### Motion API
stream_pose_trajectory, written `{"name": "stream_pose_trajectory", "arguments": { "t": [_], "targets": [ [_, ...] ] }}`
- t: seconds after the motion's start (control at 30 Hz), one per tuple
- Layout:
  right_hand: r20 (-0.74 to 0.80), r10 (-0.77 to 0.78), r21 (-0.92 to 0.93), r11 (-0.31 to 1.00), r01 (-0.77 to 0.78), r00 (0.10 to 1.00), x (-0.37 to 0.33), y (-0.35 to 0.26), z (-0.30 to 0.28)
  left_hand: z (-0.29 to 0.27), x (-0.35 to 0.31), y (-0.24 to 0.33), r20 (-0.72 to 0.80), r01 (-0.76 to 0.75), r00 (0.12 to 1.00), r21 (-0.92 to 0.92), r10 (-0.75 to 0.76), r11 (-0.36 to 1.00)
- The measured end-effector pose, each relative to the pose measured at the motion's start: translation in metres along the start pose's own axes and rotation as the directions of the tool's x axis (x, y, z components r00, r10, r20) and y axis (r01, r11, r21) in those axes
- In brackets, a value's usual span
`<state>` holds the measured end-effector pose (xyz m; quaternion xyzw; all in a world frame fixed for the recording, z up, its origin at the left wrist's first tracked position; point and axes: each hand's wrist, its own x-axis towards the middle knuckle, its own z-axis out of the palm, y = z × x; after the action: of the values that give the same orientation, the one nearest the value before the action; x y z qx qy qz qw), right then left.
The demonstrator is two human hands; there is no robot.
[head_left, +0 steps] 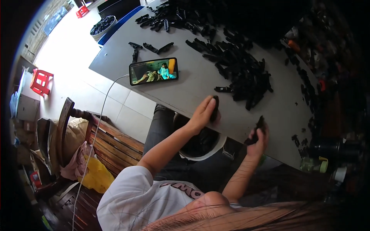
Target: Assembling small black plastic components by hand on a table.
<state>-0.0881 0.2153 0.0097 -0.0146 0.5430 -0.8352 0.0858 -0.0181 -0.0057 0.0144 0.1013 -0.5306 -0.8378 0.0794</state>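
Observation:
My left hand (205,113) is closed around a black plastic part (215,108) just over the table's near edge. To the right, my right hand (259,139) grips another dark, elongated plastic part (260,124), its upper end sticking out past the fingers. What exactly these parts are I cannot make out. Beyond both hands lies a heap of similar black plastic parts (246,77) on the grey table (185,86). Below the left hand, a white-rimmed bucket (204,157) with dark contents stands between my legs, partly hidden by my arm.
A phone (154,71) playing a video stands at the left of the table, a white cable (101,111) running from it. A wooden bench (115,140) with bags is at left. Red stools (41,82) and a tub of black parts (103,26) stand farther off. A greenish jar (314,164) sits at right.

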Motion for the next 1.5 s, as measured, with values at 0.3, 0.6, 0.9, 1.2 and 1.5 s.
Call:
{"name": "stream_pose_trajectory", "arguments": {
  "t": [0.3, 0.6, 0.9, 1.2, 1.5],
  "targets": [
    [0.252, 0.103, -0.218, 0.975, -0.047, 0.962, -0.044, 0.007, 0.052, 0.020, -0.028, -0.003, 0.289, -0.232, 0.954, 0.537, 0.081, 0.811],
    [0.359, -0.239, -0.570, 0.709, 0.415, 0.902, -0.052, -0.006, 0.057, 0.013, -0.034, 0.001, 0.422, -0.196, 0.906, 0.479, -0.028, 0.856],
    [0.402, 0.136, -0.207, 0.977, -0.055, 0.906, -0.053, 0.008, 0.046, 0.007, -0.050, -0.006, 0.473, -0.106, 0.879, 0.313, -0.058, 0.944],
    [0.165, -0.007, -0.124, 0.992, 0.028, 0.986, -0.039, 0.021, 0.052, 0.012, -0.026, 0.004, 0.427, -0.442, 0.889, 0.714, 0.164, 0.543],
    [0.526, -0.318, -0.851, -0.196, 0.488, 0.789, 0.049, 0.008, 0.078, 0.007, 0.072, -0.003, 0.269, -0.203, 0.875, 0.959, 0.402, -0.199]
  ]
}}
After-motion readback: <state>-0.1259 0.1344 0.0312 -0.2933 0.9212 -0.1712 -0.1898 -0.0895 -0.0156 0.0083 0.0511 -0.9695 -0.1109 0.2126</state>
